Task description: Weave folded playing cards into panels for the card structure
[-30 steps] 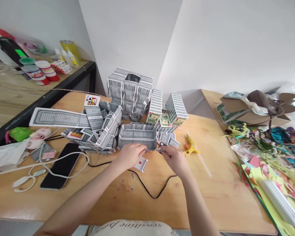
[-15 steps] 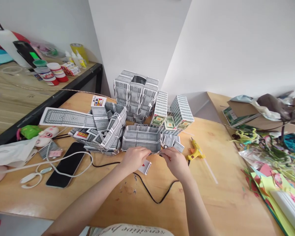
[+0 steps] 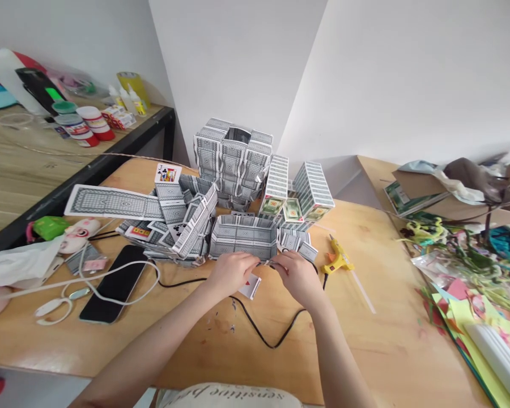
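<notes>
A shallow open tray built of grey-backed playing cards (image 3: 243, 233) sits in front of me. Along its near wall, my left hand (image 3: 233, 273) is closed with the fingertips pinching the edge left of the corner. My right hand (image 3: 296, 276) pinches the same wall near its right corner, the thumb and fingers bent together. The fingertips partly hide the near edge. Below them a loose card with a red mark (image 3: 250, 287) lies on the table. To the right of the tray are several grey-backed cards (image 3: 298, 243).
A larger card structure (image 3: 233, 161) and stacked card boxes (image 3: 275, 187) stand behind. Left are a card-built heap (image 3: 176, 226), a phone (image 3: 114, 283) and scissors (image 3: 55, 309). A yellow glue gun (image 3: 338, 258) lies right; its black cable (image 3: 261, 334) loops in front.
My right hand has moved slightly left, nearer my left hand. Both hands stay at the tray's near wall, and the whole view has shifted a little.
</notes>
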Available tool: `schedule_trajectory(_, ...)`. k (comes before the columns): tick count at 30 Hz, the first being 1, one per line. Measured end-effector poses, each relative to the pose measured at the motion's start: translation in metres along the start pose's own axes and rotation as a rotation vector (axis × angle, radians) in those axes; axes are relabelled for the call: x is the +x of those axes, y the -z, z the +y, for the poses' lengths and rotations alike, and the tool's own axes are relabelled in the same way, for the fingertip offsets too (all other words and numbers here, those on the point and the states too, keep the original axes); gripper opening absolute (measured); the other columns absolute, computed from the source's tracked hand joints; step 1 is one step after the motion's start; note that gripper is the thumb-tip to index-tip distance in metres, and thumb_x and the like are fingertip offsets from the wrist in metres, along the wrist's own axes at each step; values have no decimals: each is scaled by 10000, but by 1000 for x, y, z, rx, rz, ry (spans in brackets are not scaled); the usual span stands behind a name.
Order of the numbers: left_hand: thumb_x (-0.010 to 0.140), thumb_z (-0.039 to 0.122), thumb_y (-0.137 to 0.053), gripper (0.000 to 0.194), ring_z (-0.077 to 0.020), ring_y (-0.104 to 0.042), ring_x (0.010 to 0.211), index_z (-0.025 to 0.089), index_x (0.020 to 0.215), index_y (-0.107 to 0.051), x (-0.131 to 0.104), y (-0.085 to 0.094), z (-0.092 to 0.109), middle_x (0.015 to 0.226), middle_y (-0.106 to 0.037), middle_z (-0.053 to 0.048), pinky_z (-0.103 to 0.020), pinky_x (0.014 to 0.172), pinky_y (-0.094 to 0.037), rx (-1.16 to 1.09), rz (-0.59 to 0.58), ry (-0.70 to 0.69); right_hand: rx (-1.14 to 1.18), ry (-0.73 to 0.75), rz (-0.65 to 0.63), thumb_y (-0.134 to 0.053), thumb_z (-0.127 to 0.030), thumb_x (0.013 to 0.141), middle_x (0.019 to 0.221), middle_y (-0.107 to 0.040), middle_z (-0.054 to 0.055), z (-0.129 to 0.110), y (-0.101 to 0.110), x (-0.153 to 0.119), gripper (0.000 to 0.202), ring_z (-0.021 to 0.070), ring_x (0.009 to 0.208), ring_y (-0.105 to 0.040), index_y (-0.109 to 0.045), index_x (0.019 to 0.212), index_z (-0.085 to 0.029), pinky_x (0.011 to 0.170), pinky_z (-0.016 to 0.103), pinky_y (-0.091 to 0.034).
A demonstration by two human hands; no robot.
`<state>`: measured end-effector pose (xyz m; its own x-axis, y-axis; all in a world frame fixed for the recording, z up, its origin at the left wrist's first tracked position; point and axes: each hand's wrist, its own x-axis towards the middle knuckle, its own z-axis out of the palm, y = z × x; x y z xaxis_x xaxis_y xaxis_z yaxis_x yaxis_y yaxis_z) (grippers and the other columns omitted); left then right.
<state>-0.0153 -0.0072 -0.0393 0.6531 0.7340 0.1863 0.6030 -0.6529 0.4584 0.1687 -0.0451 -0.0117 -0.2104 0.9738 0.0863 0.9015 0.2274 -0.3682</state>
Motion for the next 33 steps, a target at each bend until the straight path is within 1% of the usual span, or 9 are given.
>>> schedule_trajectory(5, 810, 213, -464, 156, -159, -593, 723, 209, 838, -618, 1, 4, 1, 764, -647, -14, -248, 611, -406, 69, -76, 9, -110, 92, 1, -433, -170, 847, 767, -635, 44, -5, -6, 5, 210, 176, 797, -551, -636, 827, -217, 632, 262, -397)
schedule_trajectory(8, 821, 207, -444, 183, -161, -595, 679, 202, 778, -622, 3, 3, -3, 728, -648, -17, -250, 588, -393, 90, -110, 31, -155, 138, -8, -426, -173, 852, 763, -632, 46, -4, -8, 7, 212, 179, 800, -542, -629, 805, -209, 634, 264, -390)
schedule_trajectory(10, 828, 196, -429, 208, -158, -597, 665, 204, 770, -628, 4, 2, -5, 718, -654, -16, -246, 578, -383, 86, -118, 41, -163, 160, -12, -429, -174, 851, 765, -630, 46, -3, -9, 7, 206, 179, 802, -538, -625, 794, -204, 637, 263, -389)
schedule_trajectory(16, 823, 192, -428, 210, -163, -607, 678, 217, 801, -635, 7, 0, -9, 732, -665, -12, -244, 566, -361, 73, -132, 35, -126, 176, -31, -447, -177, 845, 777, -631, 34, -2, -10, 7, 182, 164, 801, -538, -616, 782, -199, 658, 251, -389)
schedule_trajectory(20, 812, 203, -451, 187, -165, -599, 650, 197, 719, -613, 8, 2, -10, 689, -652, -15, -242, 538, -335, 75, -161, 20, -119, 204, -73, -461, -191, 845, 774, -632, 30, -4, -15, 10, 174, 155, 771, -544, -613, 761, -199, 647, 245, -381)
schedule_trajectory(24, 813, 210, -457, 187, -158, -585, 635, 182, 685, -591, 8, 4, -12, 670, -634, -21, -236, 535, -324, 45, -161, 23, -146, 214, -71, -460, -192, 849, 779, -630, 34, -5, -17, 14, 174, 154, 775, -542, -615, 770, -199, 642, 241, -370)
schedule_trajectory(29, 813, 240, -469, 208, -160, -578, 625, 175, 650, -579, 10, 5, -13, 648, -620, -28, -242, 529, -317, 30, -179, 53, -203, 215, -71, -455, -192, 853, 767, -624, 29, -5, -14, 15, 174, 151, 769, -531, -621, 800, -195, 611, 237, -353)
schedule_trajectory(33, 806, 245, -478, 188, -161, -581, 635, 182, 669, -591, 11, 5, -13, 665, -632, -28, -242, 526, -310, 50, -193, 59, -252, 232, -88, -439, -178, 861, 765, -619, 40, -6, -13, 16, 189, 152, 758, -521, -623, 816, -181, 602, 240, -346)
